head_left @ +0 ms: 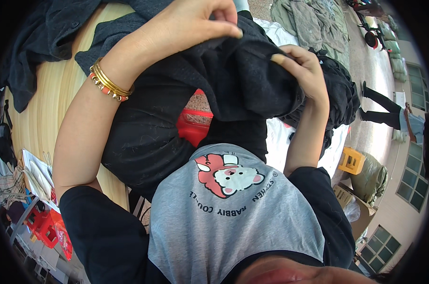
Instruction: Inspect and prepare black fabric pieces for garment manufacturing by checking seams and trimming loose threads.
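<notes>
A dark charcoal garment [266,80] of thick cloth lies bunched across my lap and is lifted between my hands. My left hand [209,21], with gold and beaded bangles on its wrist, is at the garment's far side. Its fingers are curled and its thumb lies along the cloth, pinching a fold. On the right, my right hand [307,68] grips the garment's edge, thumb on top and fingers partly hidden behind. The cloth between them hangs in a rounded fold. My black trousers show beneath it.
To the left stands a pale wooden table [48,90] with another dark buttoned coat [48,42] on it. A black cloth pile [340,94] lies on white sheeting at right, beyond it greenish-grey garments [314,23]. A yellow stool [351,160] and another person [408,118] are farther right.
</notes>
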Motion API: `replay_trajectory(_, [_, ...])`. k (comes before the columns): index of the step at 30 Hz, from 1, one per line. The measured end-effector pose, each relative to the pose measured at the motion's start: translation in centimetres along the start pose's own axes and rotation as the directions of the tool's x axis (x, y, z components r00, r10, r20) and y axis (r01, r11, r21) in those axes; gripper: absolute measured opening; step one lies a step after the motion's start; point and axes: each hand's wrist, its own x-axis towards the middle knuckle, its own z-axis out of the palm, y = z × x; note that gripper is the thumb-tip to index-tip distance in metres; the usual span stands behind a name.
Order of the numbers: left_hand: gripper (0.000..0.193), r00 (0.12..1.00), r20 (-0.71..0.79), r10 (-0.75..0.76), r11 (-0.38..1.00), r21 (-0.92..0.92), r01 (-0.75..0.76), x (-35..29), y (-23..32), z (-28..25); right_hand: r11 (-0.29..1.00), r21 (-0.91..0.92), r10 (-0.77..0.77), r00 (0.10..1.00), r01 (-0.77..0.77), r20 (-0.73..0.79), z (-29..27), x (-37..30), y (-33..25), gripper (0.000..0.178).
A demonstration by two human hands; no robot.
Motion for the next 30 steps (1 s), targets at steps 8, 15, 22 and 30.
replay_trajectory(8, [0.021, 0.836, 0.469, -0.285, 0.916, 0.39, 0.093, -0.7, -2.3, -3.1, 0.871, 0.482, 0.011, 0.979, 0.091, -0.205, -4.0, -1.2, 1.6, 0.03])
replay_trajectory(15, [0.019, 0.937, 0.311, -0.162, 0.943, 0.328, 0.055, -1.2, -3.9, -3.8, 0.927, 0.372, 0.068, 0.95, 0.053, -0.306, -3.2, -2.7, 1.5, 0.032])
replay_trajectory(22, [0.021, 0.989, 0.142, -0.034, 0.999, 0.041, 0.029, -0.7, -3.5, -4.1, 0.954, 0.291, 0.134, 0.972, -0.074, -0.192, -4.8, -4.5, 1.7, 0.039])
replay_trajectory(30, [0.021, 0.95, 0.232, -0.209, 0.977, 0.098, 0.191, -1.5, -1.9, -4.7, 0.995, -0.04, 0.084, 0.971, -0.095, -0.226, -4.9, -4.5, 1.0, 0.024])
